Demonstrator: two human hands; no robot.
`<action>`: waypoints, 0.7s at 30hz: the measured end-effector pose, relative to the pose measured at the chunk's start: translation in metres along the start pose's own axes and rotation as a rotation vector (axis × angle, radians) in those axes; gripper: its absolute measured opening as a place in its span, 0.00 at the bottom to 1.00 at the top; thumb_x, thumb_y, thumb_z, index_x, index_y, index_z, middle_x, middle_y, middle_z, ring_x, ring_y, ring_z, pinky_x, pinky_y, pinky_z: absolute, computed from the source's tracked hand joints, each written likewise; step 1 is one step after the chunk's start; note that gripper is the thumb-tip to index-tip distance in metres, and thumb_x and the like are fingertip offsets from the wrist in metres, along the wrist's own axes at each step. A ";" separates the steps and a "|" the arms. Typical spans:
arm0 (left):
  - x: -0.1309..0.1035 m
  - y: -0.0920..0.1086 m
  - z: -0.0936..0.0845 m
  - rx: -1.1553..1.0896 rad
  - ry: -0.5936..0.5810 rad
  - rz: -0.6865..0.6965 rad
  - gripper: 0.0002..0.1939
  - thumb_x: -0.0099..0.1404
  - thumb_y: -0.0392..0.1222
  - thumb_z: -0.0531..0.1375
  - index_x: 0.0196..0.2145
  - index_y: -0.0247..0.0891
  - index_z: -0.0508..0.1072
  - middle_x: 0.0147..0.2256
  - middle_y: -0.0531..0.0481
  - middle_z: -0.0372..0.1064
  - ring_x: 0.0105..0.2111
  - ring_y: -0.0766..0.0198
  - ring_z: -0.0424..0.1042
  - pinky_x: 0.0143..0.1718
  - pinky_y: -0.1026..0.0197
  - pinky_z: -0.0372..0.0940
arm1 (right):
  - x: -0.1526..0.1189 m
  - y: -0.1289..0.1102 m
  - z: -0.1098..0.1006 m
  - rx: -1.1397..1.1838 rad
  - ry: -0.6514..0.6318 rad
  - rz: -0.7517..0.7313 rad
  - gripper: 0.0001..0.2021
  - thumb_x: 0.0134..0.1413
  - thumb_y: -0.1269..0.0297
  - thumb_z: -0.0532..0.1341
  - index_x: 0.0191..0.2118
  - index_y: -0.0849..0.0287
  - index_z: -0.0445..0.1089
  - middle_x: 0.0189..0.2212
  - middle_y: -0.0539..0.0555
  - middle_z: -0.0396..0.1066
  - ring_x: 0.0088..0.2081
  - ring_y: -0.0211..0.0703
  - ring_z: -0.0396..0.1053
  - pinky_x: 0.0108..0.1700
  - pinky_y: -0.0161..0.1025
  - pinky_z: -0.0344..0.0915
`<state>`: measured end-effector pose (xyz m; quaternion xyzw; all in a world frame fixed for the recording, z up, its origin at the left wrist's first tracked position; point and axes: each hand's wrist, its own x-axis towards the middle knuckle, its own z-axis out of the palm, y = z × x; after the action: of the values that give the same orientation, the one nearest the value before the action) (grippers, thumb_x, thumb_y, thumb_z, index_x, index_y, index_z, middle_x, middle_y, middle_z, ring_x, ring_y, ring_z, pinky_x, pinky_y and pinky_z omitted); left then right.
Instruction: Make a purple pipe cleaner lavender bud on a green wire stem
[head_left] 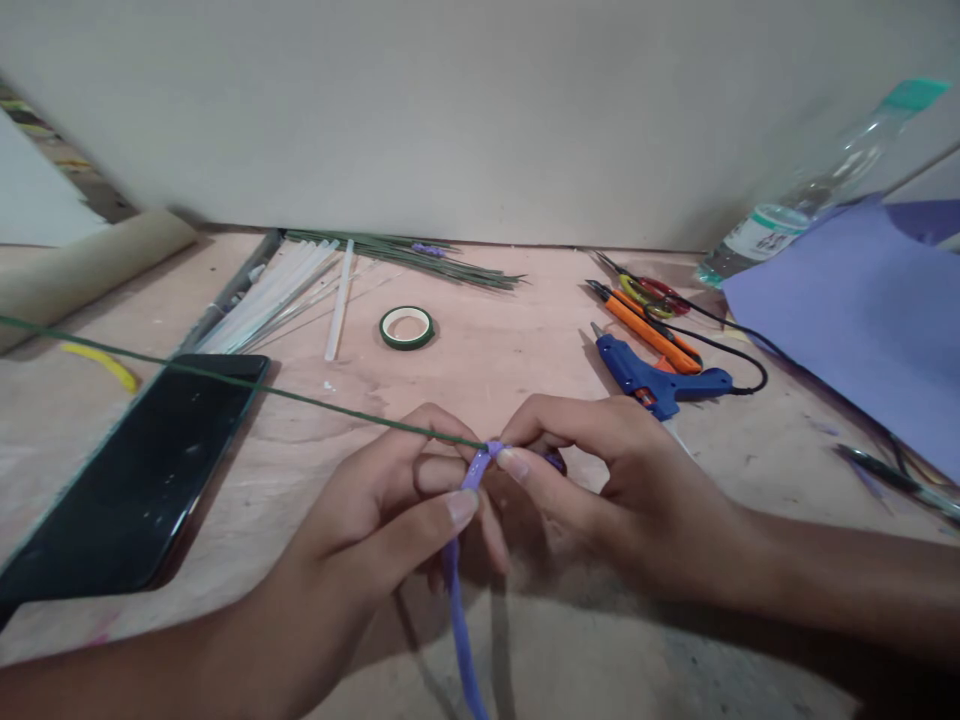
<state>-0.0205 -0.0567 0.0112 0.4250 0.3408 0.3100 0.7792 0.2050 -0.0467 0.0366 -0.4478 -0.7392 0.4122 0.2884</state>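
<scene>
A long green wrapped stem runs from the left edge to the space between my hands. At its end a purple paper strip is wound around it, and the loose length hangs down toward me. My left hand pinches this strip between thumb and fingers, just below the wound part. With thumb and forefinger, my right hand grips the wrapped end of the stem; a bit of dark purple shows behind the fingers, partly hidden.
A phone lies at left. Behind are glue sticks, green stems and a tape roll. To the right are a blue glue gun, an orange cutter, pliers, a bottle, purple paper and a pen.
</scene>
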 end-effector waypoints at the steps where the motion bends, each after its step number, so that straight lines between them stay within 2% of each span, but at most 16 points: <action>1: 0.000 0.000 0.000 -0.006 -0.005 -0.001 0.09 0.75 0.50 0.69 0.42 0.42 0.80 0.33 0.50 0.81 0.35 0.62 0.79 0.38 0.65 0.71 | 0.000 0.000 0.000 -0.004 0.005 0.000 0.11 0.72 0.65 0.61 0.37 0.60 0.78 0.29 0.51 0.80 0.30 0.38 0.74 0.33 0.35 0.67; 11: 0.000 0.000 0.000 -0.009 0.002 -0.013 0.09 0.75 0.49 0.69 0.42 0.42 0.80 0.33 0.50 0.80 0.35 0.61 0.79 0.39 0.63 0.72 | 0.000 -0.001 0.000 -0.012 0.004 0.024 0.10 0.71 0.64 0.62 0.36 0.59 0.76 0.28 0.51 0.78 0.29 0.38 0.72 0.31 0.36 0.65; 16: -0.002 0.000 -0.002 0.077 0.012 -0.005 0.13 0.76 0.52 0.67 0.40 0.40 0.80 0.33 0.48 0.80 0.35 0.59 0.79 0.39 0.62 0.71 | 0.000 -0.001 0.000 0.022 0.008 0.030 0.09 0.70 0.65 0.63 0.36 0.59 0.76 0.26 0.49 0.76 0.27 0.37 0.69 0.30 0.35 0.63; 21: -0.001 -0.001 -0.001 0.039 0.001 -0.013 0.11 0.76 0.51 0.68 0.42 0.41 0.78 0.32 0.50 0.80 0.34 0.61 0.79 0.38 0.63 0.70 | 0.001 0.000 0.001 0.022 0.016 0.047 0.09 0.70 0.64 0.63 0.36 0.59 0.76 0.23 0.46 0.69 0.25 0.35 0.64 0.27 0.34 0.60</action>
<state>-0.0212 -0.0571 0.0106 0.4379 0.3499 0.2983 0.7726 0.2035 -0.0462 0.0363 -0.4649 -0.7218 0.4233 0.2893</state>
